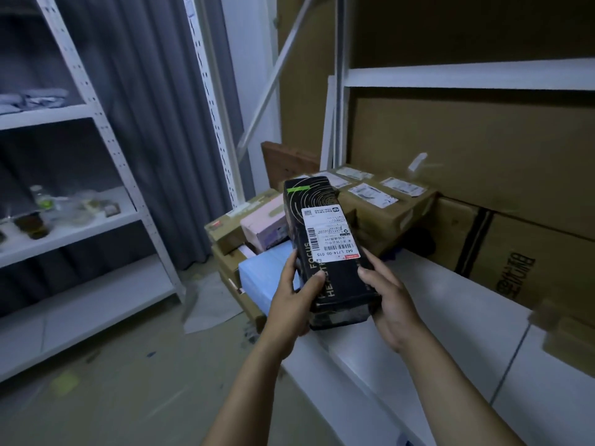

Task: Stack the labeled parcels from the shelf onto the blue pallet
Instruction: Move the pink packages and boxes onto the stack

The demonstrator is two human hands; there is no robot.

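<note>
A long black parcel (325, 239) with a white shipping label is held in front of me, tilted, its far end pointing away. My left hand (291, 300) grips its near left edge, thumb on top. My right hand (391, 304) grips the near right corner from the side and below. Beyond it lies a pile of parcels: a brown carton with several labels (383, 201), a pink box (264, 228), a light blue parcel (257, 278) and a flat brown carton (222, 233). The blue pallet is hidden or out of view.
A white shelf board (418, 342) runs under my right arm, with large cardboard cartons (515, 259) on it and behind. A white metal rack (64, 226) with bottles and jars stands left, before a grey curtain. The concrete floor (128, 381) has paper scraps.
</note>
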